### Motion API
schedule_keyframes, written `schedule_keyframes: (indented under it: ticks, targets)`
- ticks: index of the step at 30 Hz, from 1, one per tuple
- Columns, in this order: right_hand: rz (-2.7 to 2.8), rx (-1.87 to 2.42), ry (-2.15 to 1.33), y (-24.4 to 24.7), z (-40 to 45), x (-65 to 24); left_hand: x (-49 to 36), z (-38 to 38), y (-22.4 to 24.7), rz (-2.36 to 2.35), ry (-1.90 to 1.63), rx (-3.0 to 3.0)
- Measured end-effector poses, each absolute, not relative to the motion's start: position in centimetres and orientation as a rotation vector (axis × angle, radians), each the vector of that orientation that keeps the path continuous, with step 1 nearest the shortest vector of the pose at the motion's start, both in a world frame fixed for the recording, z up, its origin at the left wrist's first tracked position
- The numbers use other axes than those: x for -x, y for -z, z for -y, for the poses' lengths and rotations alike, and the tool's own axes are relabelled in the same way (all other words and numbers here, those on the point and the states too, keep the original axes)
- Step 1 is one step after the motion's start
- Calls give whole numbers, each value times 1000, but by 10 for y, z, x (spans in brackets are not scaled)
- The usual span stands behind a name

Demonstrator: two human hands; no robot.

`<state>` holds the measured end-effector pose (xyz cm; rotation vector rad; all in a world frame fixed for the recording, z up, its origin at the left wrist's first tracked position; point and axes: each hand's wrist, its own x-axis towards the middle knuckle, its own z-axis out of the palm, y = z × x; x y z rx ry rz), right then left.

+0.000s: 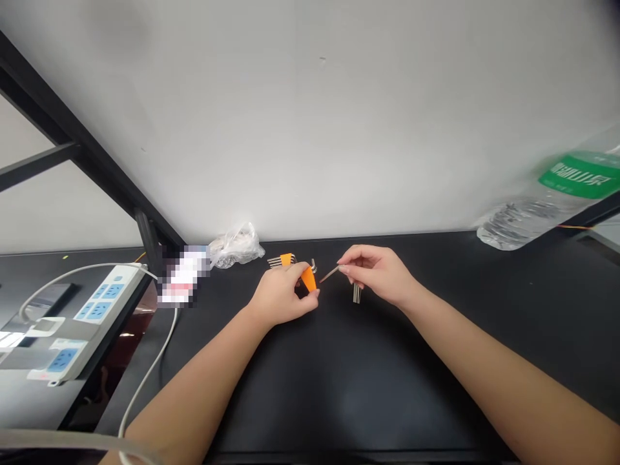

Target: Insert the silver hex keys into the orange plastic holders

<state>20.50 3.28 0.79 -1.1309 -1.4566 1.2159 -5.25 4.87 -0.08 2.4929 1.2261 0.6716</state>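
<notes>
My left hand [281, 298] is closed on an orange plastic hex key holder [309, 279], pinched between thumb and fingers. Just behind that hand another orange piece [286, 259] carries several silver hex keys [274, 262]; whether the two orange parts are joined is hidden. A bent metal end [314, 265] shows beside the holder. Thumb and fingertips of my right hand [375, 271] pinch a single hex key [330, 274], its free end pointing left, close to the holder. Below the right fingers several more hex keys [357, 294] show; I cannot tell whether they are gripped or lying there.
Both hands are over a black table [339, 374] against a pale wall. A crumpled clear plastic bag [238, 245] lies at the back left. On the left are a white power strip [99, 316], cables and a black frame; a large water bottle [547, 194] is at right.
</notes>
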Motion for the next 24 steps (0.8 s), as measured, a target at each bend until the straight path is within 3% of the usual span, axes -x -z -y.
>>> schedule_keyframes:
  ticks: [7, 14, 24]
  targets:
    - [1173, 917, -1165, -13, -21, -177, 48, -36, -15, -1251, -797, -2509]
    - [1253, 859, -989, -33, -6, -175, 47, -28, -24, -1270, -925, -2399]
    - [1214, 771, -1081, -39, -5, -178, 45, -21, -38, -1254, -927, -2438]
